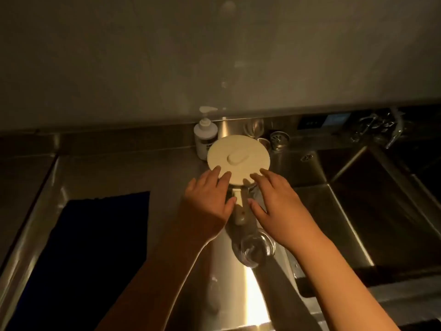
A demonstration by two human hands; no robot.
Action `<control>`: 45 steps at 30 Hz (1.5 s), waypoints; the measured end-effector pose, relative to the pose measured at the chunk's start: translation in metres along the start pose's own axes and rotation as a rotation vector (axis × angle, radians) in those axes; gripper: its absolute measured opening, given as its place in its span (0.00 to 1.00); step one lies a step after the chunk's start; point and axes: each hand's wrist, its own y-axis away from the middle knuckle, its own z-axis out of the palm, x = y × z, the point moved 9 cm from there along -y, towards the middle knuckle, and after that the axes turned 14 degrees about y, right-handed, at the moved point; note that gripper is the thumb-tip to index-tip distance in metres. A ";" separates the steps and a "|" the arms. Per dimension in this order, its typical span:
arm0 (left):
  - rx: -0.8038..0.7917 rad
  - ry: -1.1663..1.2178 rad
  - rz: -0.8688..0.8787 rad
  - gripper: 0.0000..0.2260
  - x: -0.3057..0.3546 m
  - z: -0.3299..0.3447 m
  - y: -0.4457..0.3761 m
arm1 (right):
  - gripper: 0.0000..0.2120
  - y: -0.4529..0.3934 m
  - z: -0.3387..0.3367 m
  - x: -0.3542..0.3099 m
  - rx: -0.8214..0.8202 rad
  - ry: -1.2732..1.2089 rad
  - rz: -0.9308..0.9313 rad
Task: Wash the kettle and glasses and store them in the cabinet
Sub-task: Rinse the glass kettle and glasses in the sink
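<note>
dark mat point(95, 235) sits left of the kettle point(238, 158), soap bottle point(205, 137) right behind it. left hand point(207, 201) and right hand point(274, 199) both rest spread fingers on the kettle's lid edge, handle between them. a glass point(254, 249) lies just in front, sink point(358, 211) off to the right

Probably a kitchen: steel counter point(114, 168), sink basin point(358, 211), soap pump bottle point(205, 134), dim light.
</note>
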 end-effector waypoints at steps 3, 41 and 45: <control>0.107 0.072 0.087 0.19 -0.002 0.003 -0.021 | 0.28 -0.024 0.011 0.011 -0.010 -0.024 0.011; 0.201 0.237 0.040 0.29 -0.010 0.021 -0.086 | 0.25 -0.065 0.023 0.017 0.114 -0.102 -0.261; 0.165 0.200 -0.001 0.31 -0.023 0.021 -0.081 | 0.24 -0.069 0.028 0.013 0.085 -0.104 -0.267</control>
